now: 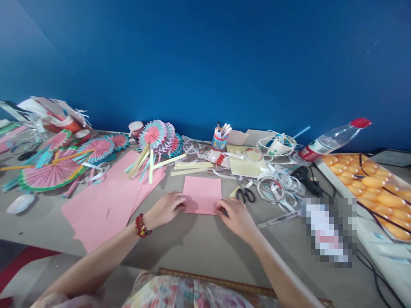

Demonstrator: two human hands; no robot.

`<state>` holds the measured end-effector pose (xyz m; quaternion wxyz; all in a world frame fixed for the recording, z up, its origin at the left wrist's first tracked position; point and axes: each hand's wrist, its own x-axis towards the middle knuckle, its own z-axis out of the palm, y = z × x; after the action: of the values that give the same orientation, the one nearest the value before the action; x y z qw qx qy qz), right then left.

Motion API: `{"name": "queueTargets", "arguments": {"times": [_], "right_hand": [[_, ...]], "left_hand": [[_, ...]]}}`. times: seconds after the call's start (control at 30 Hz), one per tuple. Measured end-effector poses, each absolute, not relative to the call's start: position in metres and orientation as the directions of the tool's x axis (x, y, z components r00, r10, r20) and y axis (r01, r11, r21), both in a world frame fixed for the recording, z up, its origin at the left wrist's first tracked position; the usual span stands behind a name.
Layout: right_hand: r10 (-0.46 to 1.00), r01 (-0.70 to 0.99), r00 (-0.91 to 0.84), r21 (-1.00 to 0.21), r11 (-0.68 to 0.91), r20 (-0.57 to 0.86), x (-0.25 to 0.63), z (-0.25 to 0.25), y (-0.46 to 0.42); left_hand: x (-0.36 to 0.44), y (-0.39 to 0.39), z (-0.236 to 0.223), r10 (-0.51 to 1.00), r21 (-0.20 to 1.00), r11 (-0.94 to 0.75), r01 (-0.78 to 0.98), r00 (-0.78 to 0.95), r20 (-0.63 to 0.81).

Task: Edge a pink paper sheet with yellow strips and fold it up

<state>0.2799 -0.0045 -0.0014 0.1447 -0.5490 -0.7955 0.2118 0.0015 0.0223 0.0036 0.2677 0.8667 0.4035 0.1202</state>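
Note:
A small pink paper sheet [203,191] lies flat on the grey table [192,239] in front of me. My left hand [167,208], with a red bead bracelet on the wrist, pinches the sheet's near left corner with curled fingers. My right hand [233,215] pinches the near right corner the same way. The sheet's near edge is hidden under my fingers.
Larger pink sheets [105,205] lie to the left, with folded paper fans [157,136] behind them. Scissors [245,194], tape rolls [271,188], yellow strips, a pen cup [220,140], a tilted bottle [330,140] and a tray of orange balls [379,188] sit to the right.

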Motion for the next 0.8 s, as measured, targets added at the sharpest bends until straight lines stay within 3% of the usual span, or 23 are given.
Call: {"name": "queueTargets", "arguments": {"times": [0.8], "right_hand": [[0.924,0.817,-0.381,-0.479,0.320,-0.033,0.2805,0.0017,0.0003]], "left_hand": [[0.0021,0.0173,0.0043,0.754,0.495,-0.568,0.657,0.657,-0.007]]}}
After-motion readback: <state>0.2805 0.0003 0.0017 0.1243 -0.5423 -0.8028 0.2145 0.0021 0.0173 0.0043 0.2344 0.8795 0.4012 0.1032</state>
